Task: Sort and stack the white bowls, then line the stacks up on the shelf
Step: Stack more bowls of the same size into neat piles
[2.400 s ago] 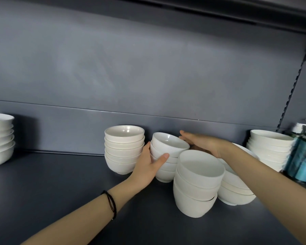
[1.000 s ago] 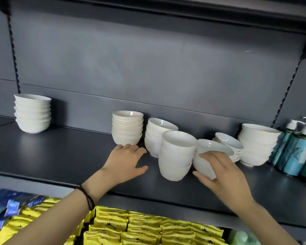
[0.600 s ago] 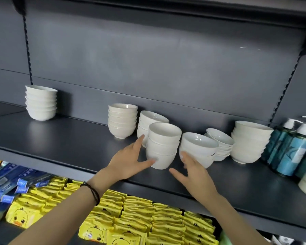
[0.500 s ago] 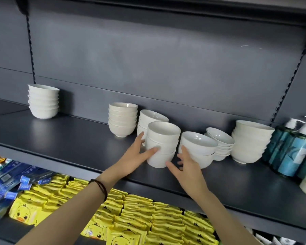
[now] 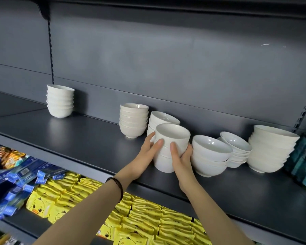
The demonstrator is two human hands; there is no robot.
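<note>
1. The front stack of deep white ceramic bowls (image 5: 172, 137), at the centre of the frame, is now clasped from both sides. Half a second earlier only the left hand (image 5: 147, 153) lay against it, and the right hand (image 5: 182, 160) was just short of it.
2. The left thumb is laid across the near wall and the left fingers (image 5: 149, 137) are curled round the far side. The right thumb is pressed on the front, and the right fingers (image 5: 189, 147) are wrapped into the narrow gap beside the stack of wider white bowls (image 5: 210, 154).
3. The foot of the held stack appears to rest on the dark grey metal shelf (image 5: 78, 138); no lift can be made out.
4. A second ago the wider bowls were being set down by the right hand while the left lay flat on the shelf. They now stand free, right of centre.
5. Stacking is judged largely done and lining up is what remains. The held stack stands forward of the row, in front of a tilted stack of white bowls (image 5: 163, 118). The cream-white stack (image 5: 133, 119) and the far white stack (image 5: 60, 101), left of centre, are set nearer the back wall.
</note>
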